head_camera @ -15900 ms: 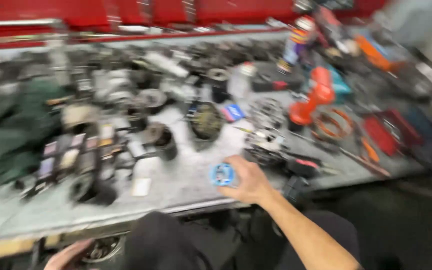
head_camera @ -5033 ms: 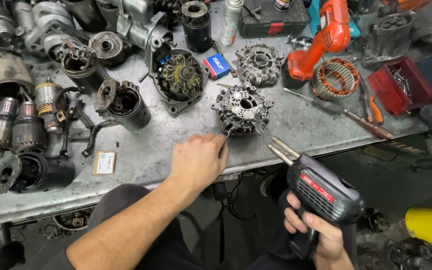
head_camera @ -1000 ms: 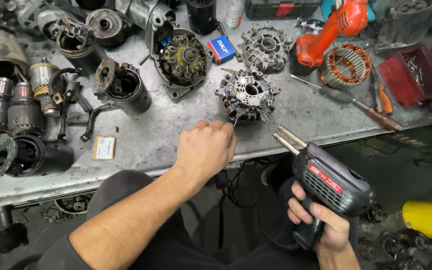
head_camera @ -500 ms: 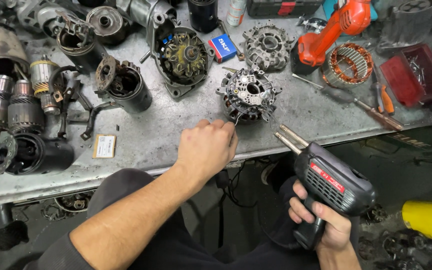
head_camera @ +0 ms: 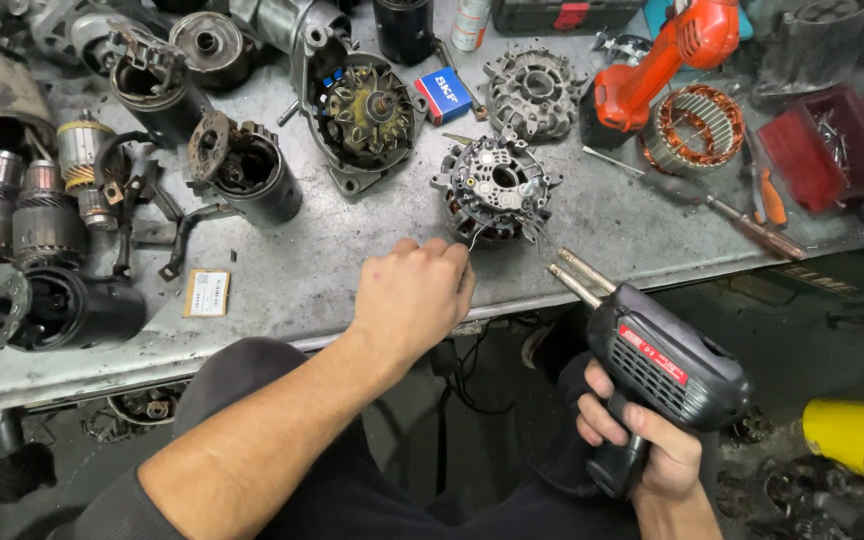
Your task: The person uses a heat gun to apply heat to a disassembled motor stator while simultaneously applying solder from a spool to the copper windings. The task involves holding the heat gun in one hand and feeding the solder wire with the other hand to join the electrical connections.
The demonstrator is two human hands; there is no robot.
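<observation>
Little has shifted since half a second ago. A black soldering gun (head_camera: pixel 667 375) is gripped by the right hand (head_camera: pixel 642 445), its tip held at the alternator rectifier (head_camera: pixel 495 188) on the counter (head_camera: pixel 302 270). A thin wire (head_camera: pixel 474 238) is pinched by the left hand (head_camera: pixel 414 292).

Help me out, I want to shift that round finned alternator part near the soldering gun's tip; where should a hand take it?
Probably grip the alternator part across its finned outer rim, from above and the far side; the soldering gun tip and left hand crowd the near edge.
</observation>
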